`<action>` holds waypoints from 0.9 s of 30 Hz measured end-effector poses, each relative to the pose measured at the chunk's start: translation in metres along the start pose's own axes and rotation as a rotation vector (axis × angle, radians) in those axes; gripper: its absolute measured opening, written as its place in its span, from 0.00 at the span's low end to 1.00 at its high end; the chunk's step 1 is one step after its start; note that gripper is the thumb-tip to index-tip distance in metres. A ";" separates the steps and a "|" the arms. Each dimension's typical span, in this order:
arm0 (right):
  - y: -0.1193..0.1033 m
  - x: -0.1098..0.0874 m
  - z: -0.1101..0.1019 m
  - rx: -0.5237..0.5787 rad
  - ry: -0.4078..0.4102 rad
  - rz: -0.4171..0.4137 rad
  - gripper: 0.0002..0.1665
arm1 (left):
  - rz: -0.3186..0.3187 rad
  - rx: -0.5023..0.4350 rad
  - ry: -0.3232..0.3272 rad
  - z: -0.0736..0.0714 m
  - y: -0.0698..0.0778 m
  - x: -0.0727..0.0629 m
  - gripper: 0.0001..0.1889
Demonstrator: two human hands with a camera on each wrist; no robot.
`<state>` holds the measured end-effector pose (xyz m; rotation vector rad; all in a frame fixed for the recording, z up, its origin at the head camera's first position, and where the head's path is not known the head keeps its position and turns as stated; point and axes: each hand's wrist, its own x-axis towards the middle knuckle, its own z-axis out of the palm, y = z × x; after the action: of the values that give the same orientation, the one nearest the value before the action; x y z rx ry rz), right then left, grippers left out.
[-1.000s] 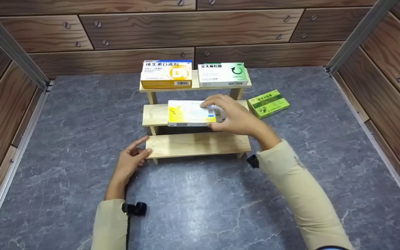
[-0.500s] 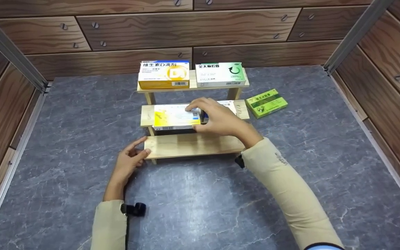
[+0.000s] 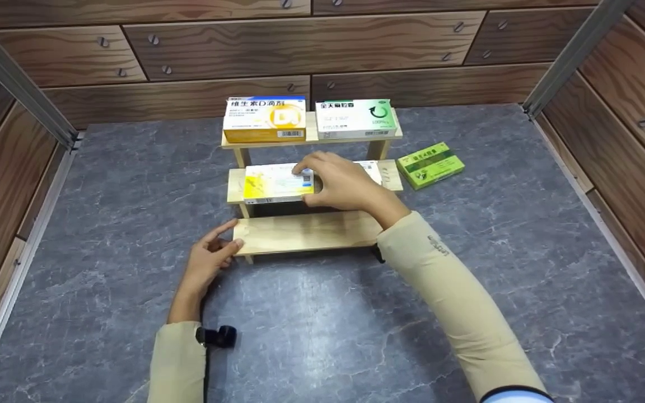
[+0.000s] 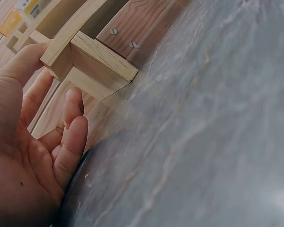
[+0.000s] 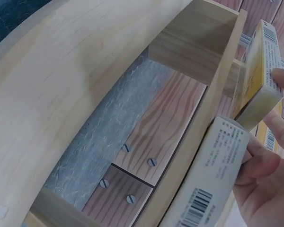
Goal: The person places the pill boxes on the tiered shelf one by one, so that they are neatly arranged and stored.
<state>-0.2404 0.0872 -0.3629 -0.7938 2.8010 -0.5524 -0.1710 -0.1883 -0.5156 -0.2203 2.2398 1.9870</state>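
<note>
In the head view, my right hand pinches the right end of a yellow-and-white medicine box, thumb at its front edge and fingers over its far side. This box lies at the left of the middle shelf; in the right wrist view, its end tilts up from the board. A second white medicine box rests to its right, largely covered by my hand in the head view. My left hand grips the left end of the three-step wooden stand's lowest board, between thumb and index finger.
On the top shelf are an orange-and-white vitamin D box and a green-and-white medicine box. A green medicine box lies on the grey marbled surface, right of the stand. Wood-patterned walls enclose the area.
My right hand has slid the yellow-and-white box leftward along the middle shelf, showing more of the white box at its right. My left hand stays on the lowest board.
</note>
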 end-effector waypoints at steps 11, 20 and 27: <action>-0.008 0.011 0.002 -0.073 -0.076 0.040 0.27 | 0.001 0.004 -0.002 0.001 0.000 0.000 0.27; -0.012 0.013 0.001 -0.121 -0.098 0.077 0.28 | -0.004 0.010 0.001 0.001 0.000 0.002 0.27; -0.010 0.009 -0.002 -0.052 -0.076 0.053 0.28 | -0.003 -0.005 0.000 0.001 -0.001 0.001 0.27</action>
<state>-0.2438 0.0748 -0.3572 -0.7317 2.7684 -0.4329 -0.1720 -0.1880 -0.5169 -0.2245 2.2335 1.9911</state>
